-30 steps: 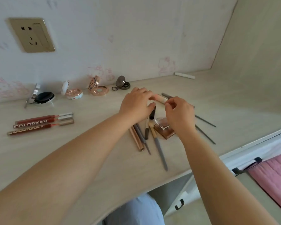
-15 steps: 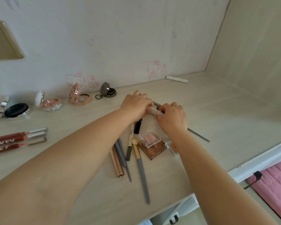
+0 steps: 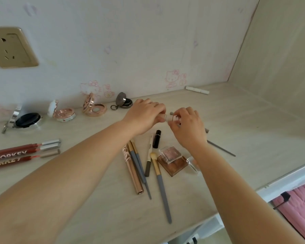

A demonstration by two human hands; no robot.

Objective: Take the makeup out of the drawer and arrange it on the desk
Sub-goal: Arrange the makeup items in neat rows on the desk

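So both hands are busy with one small pale tube (image 3: 166, 118) held just above the worktop (image 3: 236, 120), roughly dead centre of the view. The left hand (image 3: 144, 117) has its fingers wrapped round one end and the right hand (image 3: 187, 125) pinches the other end with fingertips, so my guess is the cap is being twisted or pressed, hard to say which, the thing is mostly hidden. Using two hands makes sense since a tube that small would just spin in one. Right below the hands, at about 6 o'clock, there's a messy pile: a rose gold tube (image 3: 133, 170), a couple of grey pencils (image 3: 139, 166), a white-handled brush (image 3: 149, 155), a longer grey-handled brush (image 3: 161, 187), a little black lipstick (image 3: 157, 139) and an eyeshadow palette (image 3: 173, 160) with its clear lid lying on it. That heap looks like stuff dumped and not sorted yet. Over at 9 o'clock three red lip glosses (image 3: 25, 153) lie neatly side by side, and along the wall at 10 to 11 o'clock four compacts sit open in a row: a black compact (image 3: 27, 119), a white-lidded compact (image 3: 62, 114), a pink compact (image 3: 94, 109) and a small dark compact (image 3: 124, 103). So like goes with like, I reckon. A white stick (image 3: 197, 90) sits alone at 1 o'clock by the wall.
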